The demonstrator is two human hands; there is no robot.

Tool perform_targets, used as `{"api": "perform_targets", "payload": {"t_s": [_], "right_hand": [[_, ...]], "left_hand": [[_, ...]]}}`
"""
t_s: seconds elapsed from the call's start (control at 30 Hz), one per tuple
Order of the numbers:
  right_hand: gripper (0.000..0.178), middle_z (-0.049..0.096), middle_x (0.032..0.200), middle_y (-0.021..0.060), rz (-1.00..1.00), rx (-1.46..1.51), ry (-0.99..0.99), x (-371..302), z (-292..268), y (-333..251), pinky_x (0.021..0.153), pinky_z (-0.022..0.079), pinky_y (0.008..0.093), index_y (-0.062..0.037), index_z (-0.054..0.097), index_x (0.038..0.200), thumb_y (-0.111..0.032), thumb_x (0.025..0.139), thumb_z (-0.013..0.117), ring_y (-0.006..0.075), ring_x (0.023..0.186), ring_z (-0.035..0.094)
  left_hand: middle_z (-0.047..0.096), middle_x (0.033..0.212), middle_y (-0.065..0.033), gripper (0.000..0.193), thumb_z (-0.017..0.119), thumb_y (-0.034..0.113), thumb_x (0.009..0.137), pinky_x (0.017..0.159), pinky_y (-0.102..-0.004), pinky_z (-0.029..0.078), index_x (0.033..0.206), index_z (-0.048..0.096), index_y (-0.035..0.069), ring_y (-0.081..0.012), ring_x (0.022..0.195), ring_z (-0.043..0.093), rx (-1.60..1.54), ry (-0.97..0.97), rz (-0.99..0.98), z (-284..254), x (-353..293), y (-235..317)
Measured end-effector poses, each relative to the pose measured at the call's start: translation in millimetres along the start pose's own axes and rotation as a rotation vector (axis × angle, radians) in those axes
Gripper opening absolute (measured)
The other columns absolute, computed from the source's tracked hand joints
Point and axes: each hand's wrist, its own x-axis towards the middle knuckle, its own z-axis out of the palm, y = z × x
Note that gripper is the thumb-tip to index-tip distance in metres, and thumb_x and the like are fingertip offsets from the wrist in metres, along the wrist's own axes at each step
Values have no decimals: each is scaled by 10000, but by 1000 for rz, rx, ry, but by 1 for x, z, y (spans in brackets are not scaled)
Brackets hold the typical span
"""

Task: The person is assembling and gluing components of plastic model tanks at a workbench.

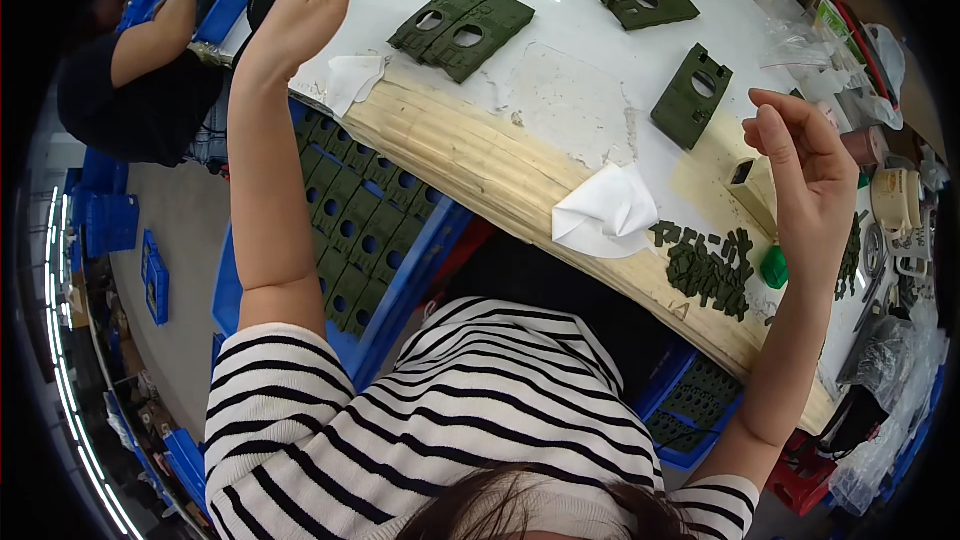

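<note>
Unclenched and empty, the left hand (313, 10) hung near two adjoining dark-green, round-holed plastic plates (490, 22); the right hand (808, 162), loosely spread and empty, near a single matching plate (682, 103). The plates lay on a white tabletop (572, 80).

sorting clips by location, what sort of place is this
Probably a factory or workshop: small green parts lie in a pile on the worktable, a blue crate below its edge holds rows of green plates, and another person is nearby.
</note>
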Motion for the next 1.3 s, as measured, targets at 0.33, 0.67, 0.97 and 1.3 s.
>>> {"api": "perform_targets", "payload": {"t_s": [0.33,0.67,0.97,1.3], "right_hand": [[203,664,917,46,-34,-2,13,2,-3,14,789,482,223,32,651,1049,-119,919,611,97,834,617],[240,674,937,42,-143,-170,-23,13,-14,42,831,487,238,-7,661,1099,-166,927,610,105,883,619],[282,616,1203,58,-147,-384,-118,22,-30,59,959,468,287,-58,625,1194,-192,984,493,145,1046,599],[291,615,1201,54,-151,-406,-143,22,-30,61,962,461,281,-56,617,1208,-196,983,497,138,1040,594]], "left_hand": [[632,834,-167,442,559,400,926,692,-355,464,933,579,-41,-247,774,592,267,-221,29,31,-13,32],[654,816,-201,362,634,371,813,703,-455,489,864,598,15,-375,788,624,762,-280,49,76,-17,31],[575,666,-48,380,635,376,870,587,-280,424,787,620,5,-122,604,527,702,-133,-201,-23,-116,-22],[530,694,-36,339,702,332,820,603,-287,417,728,583,28,-114,638,490,441,-186,-674,-96,-295,-157]]}}
